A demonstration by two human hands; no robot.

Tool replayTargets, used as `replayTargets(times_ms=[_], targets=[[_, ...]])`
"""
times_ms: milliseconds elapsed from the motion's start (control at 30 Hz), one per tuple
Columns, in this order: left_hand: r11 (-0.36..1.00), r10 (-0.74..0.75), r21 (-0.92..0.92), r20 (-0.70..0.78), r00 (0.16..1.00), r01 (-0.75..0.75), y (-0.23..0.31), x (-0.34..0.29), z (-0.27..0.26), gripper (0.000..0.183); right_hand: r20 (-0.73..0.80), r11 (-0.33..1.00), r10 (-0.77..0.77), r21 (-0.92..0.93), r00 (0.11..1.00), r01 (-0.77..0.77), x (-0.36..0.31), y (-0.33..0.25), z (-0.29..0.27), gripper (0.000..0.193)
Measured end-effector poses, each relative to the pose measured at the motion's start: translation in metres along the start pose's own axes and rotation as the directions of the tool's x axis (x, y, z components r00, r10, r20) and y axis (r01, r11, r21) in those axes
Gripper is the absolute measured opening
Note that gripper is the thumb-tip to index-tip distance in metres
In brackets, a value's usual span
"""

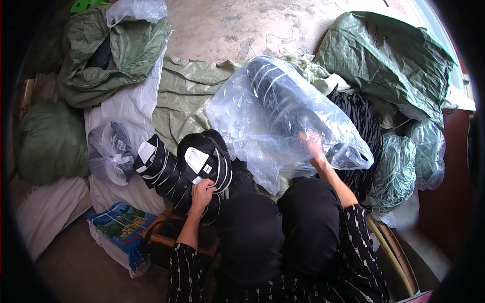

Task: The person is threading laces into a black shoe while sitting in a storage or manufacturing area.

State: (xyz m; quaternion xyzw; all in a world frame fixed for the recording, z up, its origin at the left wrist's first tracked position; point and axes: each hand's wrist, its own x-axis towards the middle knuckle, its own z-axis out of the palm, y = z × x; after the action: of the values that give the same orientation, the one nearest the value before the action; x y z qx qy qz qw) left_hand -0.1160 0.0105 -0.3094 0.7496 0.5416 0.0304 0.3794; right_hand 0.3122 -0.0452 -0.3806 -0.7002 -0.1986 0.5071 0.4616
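My left hand is closed on the near edge of a stack of black, cap-like fabric pieces with white edging and a white inner panel. Just left of it leans a similar black and white stack. My right hand is at a large clear plastic bag; its fingers look hazy, and I cannot tell if they are under the film or how far they are closed. Inside the bag lies a long dark stack with pale bands.
Green woven sacks stand around the green ground sheet. At right lie black cords and pale green cord bundles. Left are a small knotted clear bag and a blue printed package. My knees are close below.
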Motion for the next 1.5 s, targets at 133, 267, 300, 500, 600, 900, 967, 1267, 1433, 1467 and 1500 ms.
replayTargets(times_ms=[133,267,300,500,600,900,967,1267,1433,1467,1500], targets=[[0.999,0.047,0.013,-0.027,0.999,-0.046,-0.005,-0.002,0.004,0.015,0.019,0.889,0.163,0.43,0.986,-0.155,-0.099,-0.002,-0.043,0.018],[0.98,-0.053,0.197,0.053,0.997,0.041,0.003,-0.011,0.004,0.023,-0.058,0.758,0.04,0.652,0.997,0.007,-0.186,-0.054,-0.082,0.014],[0.96,-0.047,0.277,0.052,0.998,0.031,0.008,-0.014,0.002,0.025,0.127,0.642,-0.271,0.762,0.954,0.081,-0.194,-0.066,-0.085,0.02],[0.992,0.011,-0.116,-0.25,0.968,-0.042,0.034,-0.037,-0.026,0.033,-0.202,0.76,-0.319,0.529,0.926,0.377,-0.251,-0.114,-0.157,0.032],[0.968,-0.05,-0.251,-0.281,0.958,-0.023,0.045,-0.056,-0.03,0.031,-0.277,0.755,-0.269,0.534,0.923,0.38,-0.267,-0.154,-0.202,0.035],[0.946,-0.092,-0.323,-0.23,0.969,0.013,0.049,-0.117,-0.023,0.028,0.544,-0.316,0.421,-0.663,0.726,0.679,-0.173,-0.015,0.22,0.034],[0.92,-0.11,-0.391,-0.248,0.963,0.005,0.064,-0.122,-0.036,0.027,0.475,-0.477,0.559,-0.487,0.68,0.732,-0.155,0.015,0.266,0.033],[-0.021,0.434,-0.984,-0.167,0.885,-0.176,0.219,-0.149,-0.119,0.065,0.334,0.935,-0.213,-0.203,0.918,0.29,-0.208,-0.204,0.051,0.029],[-0.022,0.487,-0.995,0.076,0.87,0.099,0.225,-0.175,-0.11,0.076,0.308,0.932,-0.236,0.342,0.922,0.124,-0.223,-0.218,0.022,0.028],[-0.103,0.425,-0.984,0.085,0.901,0.142,0.223,-0.178,-0.102,0.07,0.341,0.929,-0.197,0.363,0.919,0.064,-0.214,-0.212,0.023,0.028],[-0.094,0.428,-0.987,0.078,0.901,0.13,0.221,-0.178,-0.095,0.07,0.311,0.931,-0.151,0.365,0.938,0.029,-0.203,-0.205,0.028,0.028]])
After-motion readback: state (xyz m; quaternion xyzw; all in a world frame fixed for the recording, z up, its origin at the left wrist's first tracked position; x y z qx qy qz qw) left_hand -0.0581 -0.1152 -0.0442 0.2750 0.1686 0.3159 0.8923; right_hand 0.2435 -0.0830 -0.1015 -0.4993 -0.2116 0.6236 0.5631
